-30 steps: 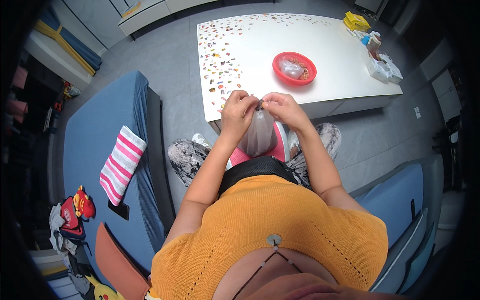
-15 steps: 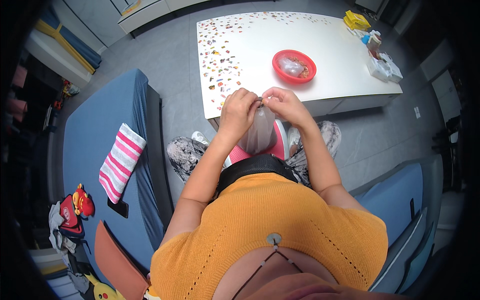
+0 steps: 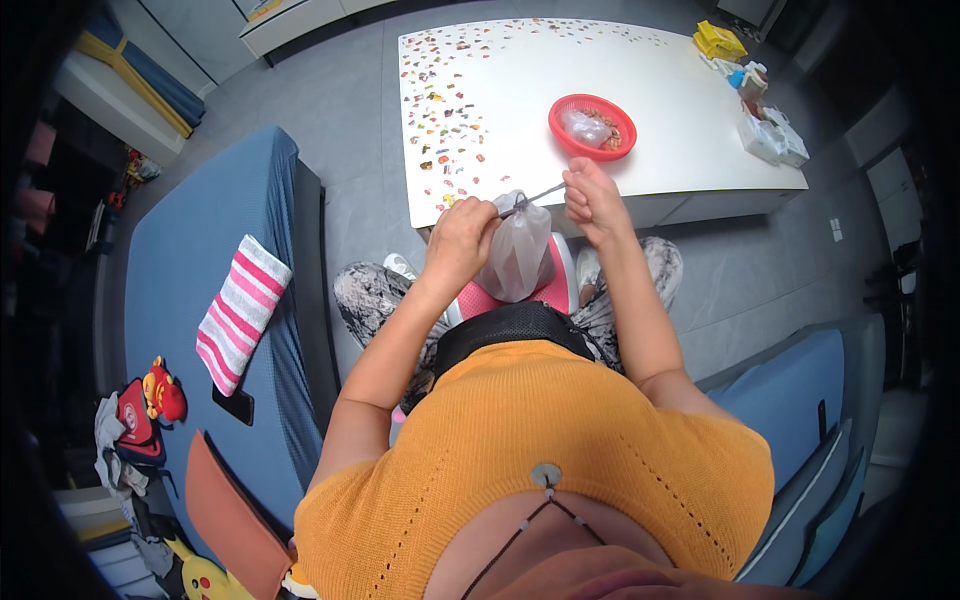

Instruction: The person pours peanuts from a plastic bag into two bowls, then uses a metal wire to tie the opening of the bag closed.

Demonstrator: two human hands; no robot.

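Observation:
A translucent whitish plastic bag (image 3: 520, 258) is gathered at its neck by a thin dark grey tie (image 3: 545, 194), between my knees. My right hand (image 3: 596, 202) is closed round one end of the tie, pulling it taut to the upper right. At the other side of the neck, my left hand (image 3: 464, 238) pinches what looks like the other end, its fingertips partly hidden. The bag rests on or just above a pink, textured seat-like thing with a white rim (image 3: 563, 278). What the bag holds cannot be made out.
Ahead stands a white table (image 3: 520, 100) with many small colourful pieces on its left. It bears a red basket (image 3: 624, 150) holding a clear bag and brownish bits, a yellow pack (image 3: 720, 42) and tissue packs (image 3: 770, 140). A striped towel (image 3: 245, 312) lies on the blue sofa (image 3: 215, 215).
My hands have moved apart. The right has gone up and right with one end of the tie, now stretched out straight. My left hand has shifted slightly down and left.

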